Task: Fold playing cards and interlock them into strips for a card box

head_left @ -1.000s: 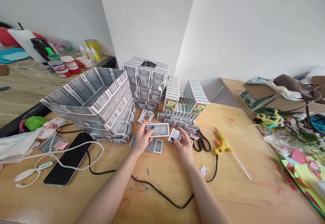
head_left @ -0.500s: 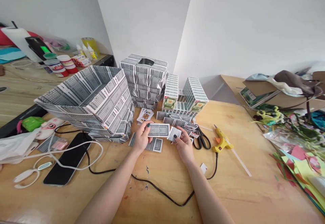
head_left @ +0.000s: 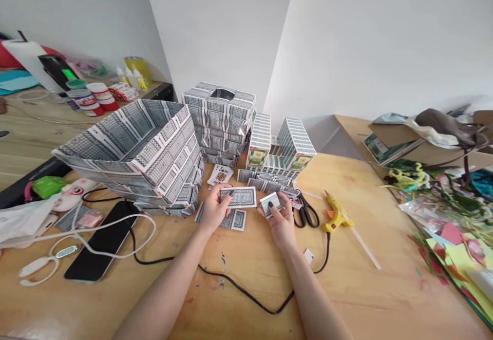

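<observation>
My left hand [head_left: 216, 209] is closed on a playing card [head_left: 243, 196], its grey patterned back facing up. In my right hand [head_left: 282, 219] is a smaller folded card piece [head_left: 270, 204], pinched between thumb and fingers. Below the left hand, more patterned cards [head_left: 238, 220] lie on the table, partly hidden by it. Face-up cards [head_left: 221, 175] sit just beyond the left hand. A row of folded cards [head_left: 265, 178] lies behind both hands, in front of stacked card boxes [head_left: 295, 139]. Black scissors [head_left: 308, 211] rest right of the right hand.
A large open box made of cards [head_left: 165, 155] stands at left, with a taller card structure [head_left: 219, 119] behind. A yellow glue gun [head_left: 338, 215] lies at right; its black cord [head_left: 246, 291] crosses the table front. A phone [head_left: 100, 242] and white cable [head_left: 148, 237] lie at left.
My right hand has moved slightly right, and the folded piece in it has turned. My left thumb has slid further over its card, which stays nearly in place.
</observation>
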`<state>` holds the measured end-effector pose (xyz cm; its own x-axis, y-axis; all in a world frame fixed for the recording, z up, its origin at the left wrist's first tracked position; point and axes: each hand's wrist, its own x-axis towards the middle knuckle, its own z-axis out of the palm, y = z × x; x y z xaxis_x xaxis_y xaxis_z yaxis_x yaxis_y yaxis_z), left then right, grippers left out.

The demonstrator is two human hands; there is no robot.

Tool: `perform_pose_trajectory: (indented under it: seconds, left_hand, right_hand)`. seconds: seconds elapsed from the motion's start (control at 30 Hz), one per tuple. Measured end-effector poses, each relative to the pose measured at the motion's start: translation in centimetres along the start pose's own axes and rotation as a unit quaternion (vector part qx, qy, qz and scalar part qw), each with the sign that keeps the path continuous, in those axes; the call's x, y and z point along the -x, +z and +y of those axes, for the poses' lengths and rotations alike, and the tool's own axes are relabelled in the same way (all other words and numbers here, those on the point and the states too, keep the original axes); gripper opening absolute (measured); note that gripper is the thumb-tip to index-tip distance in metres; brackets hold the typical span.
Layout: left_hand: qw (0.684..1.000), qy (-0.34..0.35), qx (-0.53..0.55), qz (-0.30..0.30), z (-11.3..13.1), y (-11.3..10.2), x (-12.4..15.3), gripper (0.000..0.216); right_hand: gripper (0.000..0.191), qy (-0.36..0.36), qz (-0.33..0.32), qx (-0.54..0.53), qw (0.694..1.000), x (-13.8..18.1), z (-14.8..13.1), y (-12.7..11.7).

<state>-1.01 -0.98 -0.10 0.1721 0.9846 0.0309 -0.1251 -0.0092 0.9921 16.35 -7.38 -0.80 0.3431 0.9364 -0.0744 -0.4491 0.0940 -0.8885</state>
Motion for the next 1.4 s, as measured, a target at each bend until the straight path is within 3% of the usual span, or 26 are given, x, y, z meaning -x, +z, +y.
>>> perform_pose_trajectory:
  seconds: [0.1, 0.5, 0.9, 1.4]
  left_hand:
    - [0.999, 0.006, -0.037, -0.026, 0.11, 0.08, 0.38, 0.022]
    - [0.999, 0.011, -0.014, -0.050, -0.07, 0.48, 0.65, 0.023]
    - [0.999, 0.019, 0.024, -0.020, -0.20, 0.33, 0.44, 0.028]
    - [0.999, -0.006, -0.028, -0.040, 0.72, 0.31, 0.66, 0.032]
  right_hand:
    - [0.047, 0.013, -0.010, -0.007, 1.000, 0.05, -0.21, 0.21]
    - [0.018, 0.047, -0.030, -0.054, 0.997, -0.03, -0.12, -0.10]
    - [0.024, 0.069, -0.005, -0.118, 0.991, -0.21, -0.10, -0.29]
    - [0.026, 0.063, -0.004, -0.116, 0.991, -0.06, -0.25, -0.02]
